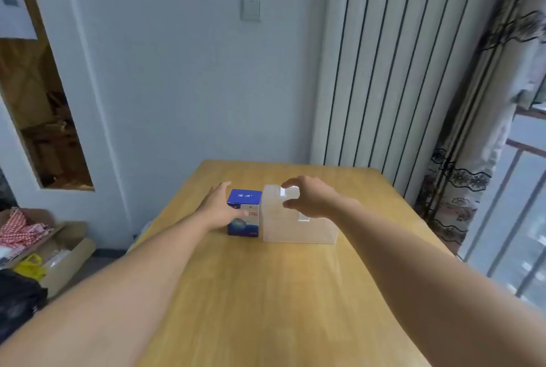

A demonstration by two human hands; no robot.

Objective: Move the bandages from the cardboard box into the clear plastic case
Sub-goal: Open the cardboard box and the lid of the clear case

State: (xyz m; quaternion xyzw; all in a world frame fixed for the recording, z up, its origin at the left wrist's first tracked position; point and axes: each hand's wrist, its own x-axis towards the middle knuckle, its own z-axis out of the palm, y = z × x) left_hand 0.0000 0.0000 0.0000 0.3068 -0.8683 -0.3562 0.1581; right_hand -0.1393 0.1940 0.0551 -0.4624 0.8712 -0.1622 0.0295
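Bare table, box beside case

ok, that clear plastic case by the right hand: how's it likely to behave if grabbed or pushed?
The clear plastic case probably holds its shape: its walls look flat and straight-edged. It seems empty, so likely light and apt to slide on the smooth wooden table. The glossy walls may be slippery under the right hand.
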